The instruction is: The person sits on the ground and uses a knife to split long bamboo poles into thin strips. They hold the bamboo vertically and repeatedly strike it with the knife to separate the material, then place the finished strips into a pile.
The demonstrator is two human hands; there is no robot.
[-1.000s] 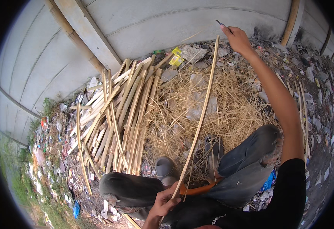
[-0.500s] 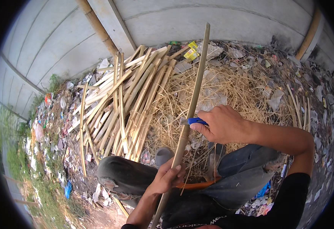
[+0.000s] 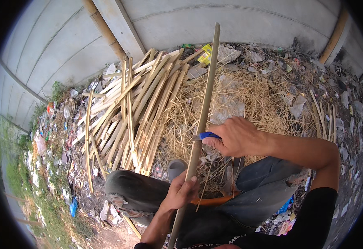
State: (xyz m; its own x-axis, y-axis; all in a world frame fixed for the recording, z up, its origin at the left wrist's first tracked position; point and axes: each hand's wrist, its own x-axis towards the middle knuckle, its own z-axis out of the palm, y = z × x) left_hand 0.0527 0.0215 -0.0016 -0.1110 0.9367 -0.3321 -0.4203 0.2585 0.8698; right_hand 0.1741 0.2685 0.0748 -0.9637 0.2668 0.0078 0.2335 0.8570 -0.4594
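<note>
Left hand [image 3: 181, 191] gripping near end of long bamboo strip [image 3: 203, 110]; right hand [image 3: 236, 136] closed on blue-handled knife [image 3: 206, 135] against its middle. Far left, pile of finished strips [image 3: 135, 108]; shavings [image 3: 247, 95] around. Far half seemingly still to shave.

A stick [image 3: 204, 108] runs from 6 o'clock up to 12, with the left hand [image 3: 180, 191] low on it and the right hand [image 3: 236, 136] just right of its middle. A stack of slats [image 3: 135, 108] lies at 10 o'clock, straw [image 3: 264, 95] at 1, the wall [image 3: 231, 20] behind both.
</note>
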